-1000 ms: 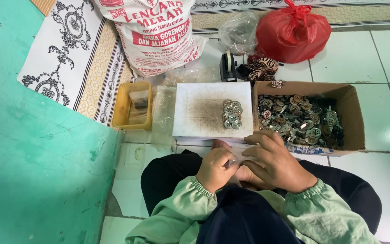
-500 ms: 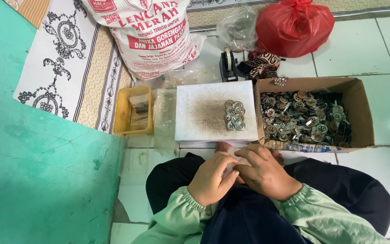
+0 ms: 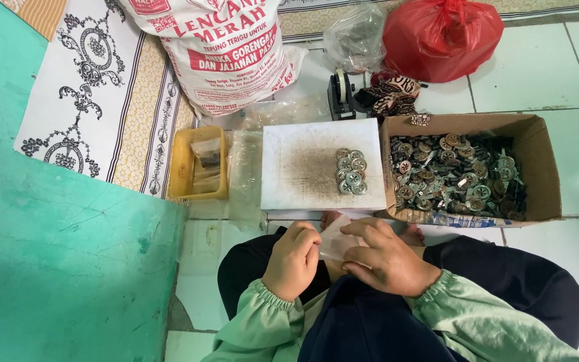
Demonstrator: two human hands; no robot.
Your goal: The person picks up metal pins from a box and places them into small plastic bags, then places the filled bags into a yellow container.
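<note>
Two hands, left hand [image 3: 294,258] and right hand [image 3: 387,258], pinch a small clear plastic bag [image 3: 335,240] over the lap, fingers closed on it. Risk: the stacked round metal pieces [image 3: 351,171] on the white board [image 3: 296,164] could topple if nudged.

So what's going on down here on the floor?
A person sits on the tiled floor, both hands in the lap. The left hand and right hand hold a small clear bag between them. Ahead lies a white board with a small pile of round metal pieces. A cardboard box to its right is full of similar pieces, and a yellow tray sits to the left.
</note>
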